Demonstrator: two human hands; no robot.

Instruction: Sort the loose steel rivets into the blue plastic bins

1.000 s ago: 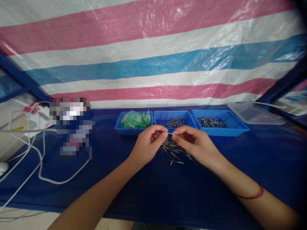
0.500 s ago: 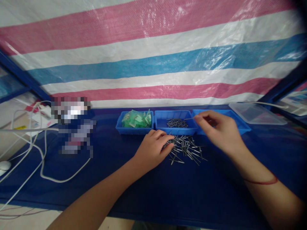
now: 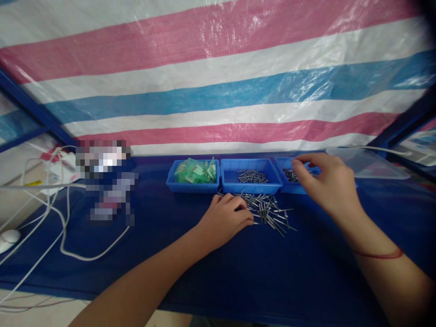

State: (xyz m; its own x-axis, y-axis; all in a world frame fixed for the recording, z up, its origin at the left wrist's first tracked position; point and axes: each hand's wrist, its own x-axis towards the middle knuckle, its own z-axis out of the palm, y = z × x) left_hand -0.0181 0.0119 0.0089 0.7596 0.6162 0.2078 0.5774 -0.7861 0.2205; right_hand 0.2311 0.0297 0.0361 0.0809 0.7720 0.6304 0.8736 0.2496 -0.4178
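A loose pile of silver blind rivets [image 3: 269, 211] lies on the blue table in front of the bins. My left hand [image 3: 225, 218] rests at the pile's left side, thumb and forefinger pinched on a rivet whose end shows at the fingertips. Over the right blue bin [image 3: 289, 187], my right hand [image 3: 330, 181] is raised with thumb and forefinger closed together; whatever is between them cannot be made out. More rivets lie in that bin, partly hidden by the hand. The middle blue bin [image 3: 238, 186] also holds a heap of rivets [image 3: 252, 176].
Green plastic packets [image 3: 195, 171] fill the left blue bin [image 3: 190, 187]. A clear plastic lid [image 3: 378, 164] lies at the back right. White cables [image 3: 64, 227] tangle on the left near blurred-out items. A striped plastic sheet [image 3: 218, 100] hangs behind the table.
My right hand has moved right, from the edge of the middle bin to over the right bin; the rivet seen at its fingertips no longer shows. My left hand has shifted slightly and its fingers have closed.
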